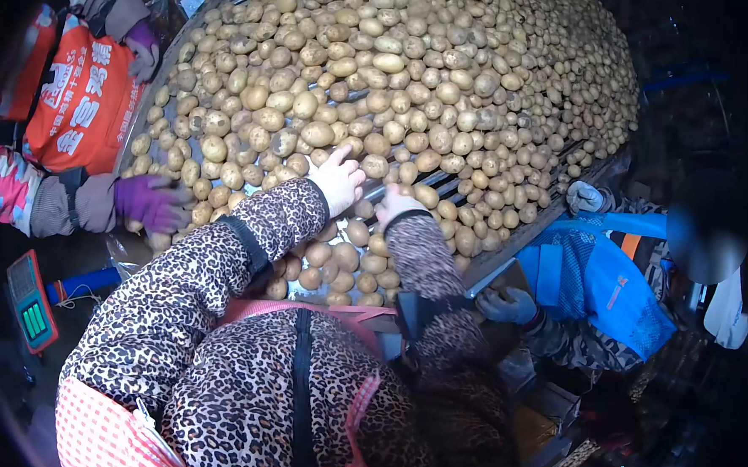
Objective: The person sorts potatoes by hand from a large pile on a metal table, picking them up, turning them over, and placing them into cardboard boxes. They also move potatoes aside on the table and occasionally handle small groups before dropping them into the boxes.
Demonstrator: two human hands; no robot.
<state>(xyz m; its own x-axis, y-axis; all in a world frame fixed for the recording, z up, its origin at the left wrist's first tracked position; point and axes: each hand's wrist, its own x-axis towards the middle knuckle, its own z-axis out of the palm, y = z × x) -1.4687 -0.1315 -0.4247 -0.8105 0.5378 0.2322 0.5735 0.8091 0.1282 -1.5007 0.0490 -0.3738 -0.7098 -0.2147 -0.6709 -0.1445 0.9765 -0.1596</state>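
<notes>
A large heap of potatoes (pixel 387 62) covers the sorting table in front of me. My left hand (pixel 337 183) reaches in among them, its fingers apart just over the potatoes and no potato visible in its grasp. Close to its right, my right hand (pixel 398 208) is low over a bare strip of dark slats (pixel 446 185), fingers loosely extended and partly hidden by the wrist. Nearer my body, a cluster of loose potatoes (pixel 345 256) lies below both hands. Leopard-print sleeves cover both my arms.
At the left, a person's purple-gloved hand (pixel 153 203) rests by the potatoes, beside a red apron (pixel 85 104). Another person in blue stands at the right, a grey-gloved hand (pixel 506 305) near the table edge. A scale-like device (pixel 32 302) with a green display sits lower left.
</notes>
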